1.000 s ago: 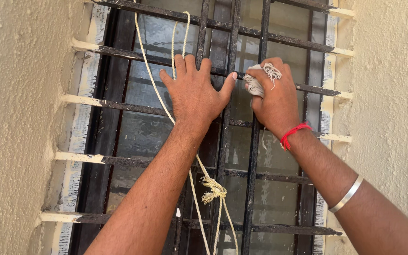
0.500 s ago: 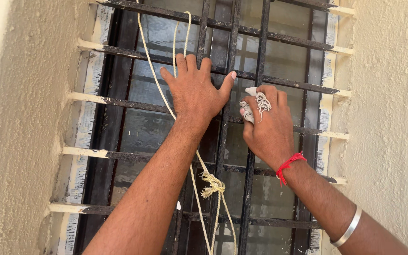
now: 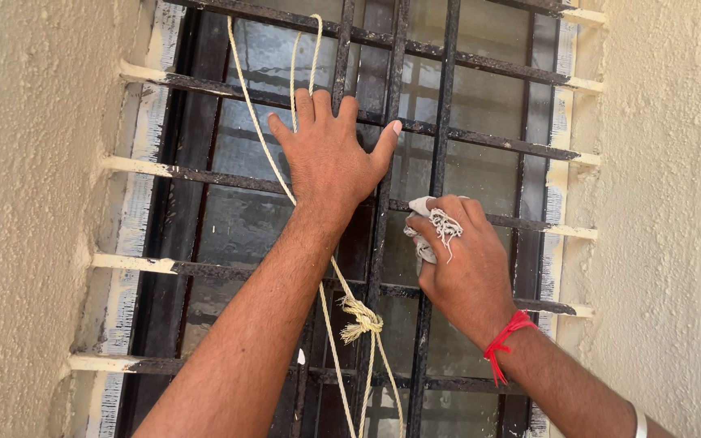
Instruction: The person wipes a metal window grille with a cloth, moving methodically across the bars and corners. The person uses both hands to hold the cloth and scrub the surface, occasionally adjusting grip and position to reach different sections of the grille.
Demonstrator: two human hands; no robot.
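Left hand (image 3: 330, 158): flat, fingers spread apart, palm pressed on black metal window grille (image 3: 448, 97); grips nothing. Pale yellow rope (image 3: 247, 97) passes beneath palm, hangs down to frayed knot (image 3: 360, 315) tied at vertical bar below wrist. Right hand (image 3: 466, 264): fingers closed together, clamped on frayed white rag (image 3: 432, 227), rag pressed against vertical bar just right of left wrist. Red thread (image 3: 506, 341) and metal bangle (image 3: 638, 422) on right forearm. Dusty glass (image 3: 241, 223) behind bars; rough plaster wall (image 3: 667, 203) on both sides.
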